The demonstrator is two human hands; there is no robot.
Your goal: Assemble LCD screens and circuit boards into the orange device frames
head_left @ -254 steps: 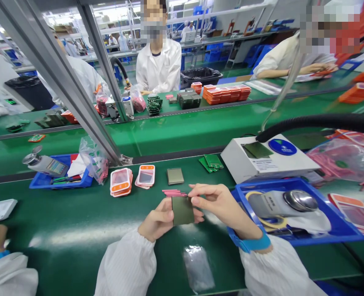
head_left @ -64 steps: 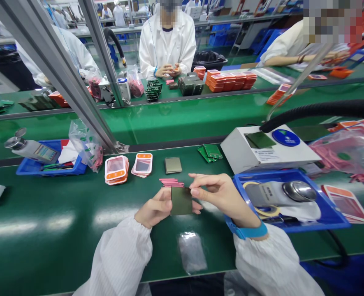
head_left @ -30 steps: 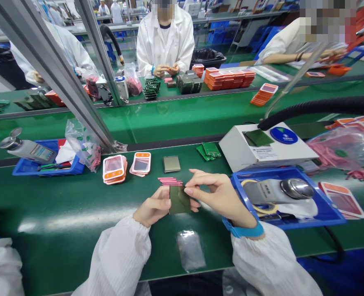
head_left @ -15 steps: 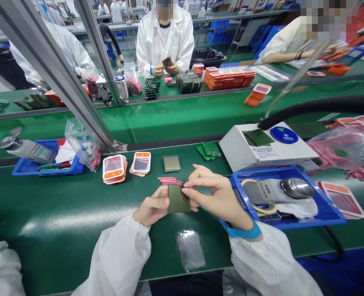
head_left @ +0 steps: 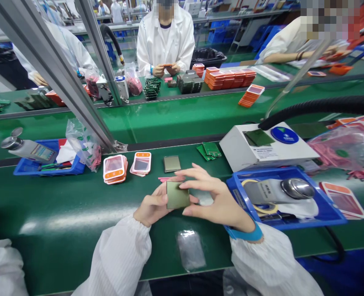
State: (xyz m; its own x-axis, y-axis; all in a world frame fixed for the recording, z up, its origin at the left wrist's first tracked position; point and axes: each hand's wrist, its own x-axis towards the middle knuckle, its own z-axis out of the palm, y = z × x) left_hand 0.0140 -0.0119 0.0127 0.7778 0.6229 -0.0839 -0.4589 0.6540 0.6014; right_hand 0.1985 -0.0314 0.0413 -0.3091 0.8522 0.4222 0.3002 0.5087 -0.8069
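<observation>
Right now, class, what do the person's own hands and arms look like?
The left hand and right hand are ungloved. Loose white sleeves, faintly striped and gathered at the cuffs, cover both arms. A blue band circles the right wrist; none shows on the left.

Your right hand [head_left: 219, 201] is releasing its pinch: your thumb is dropping from the upper right corner of the olive panel [head_left: 177, 196] to just below its lower edge, while your fingers are spreading over its upper edge and hiding more pink strips [head_left: 162, 179]. The panel face is showing brighter. Across from you, the orange frame stack [head_left: 251, 95] is sliding left; the facing co-worker [head_left: 165, 45] is turning an orange-edged piece [head_left: 167, 65] level.
</observation>
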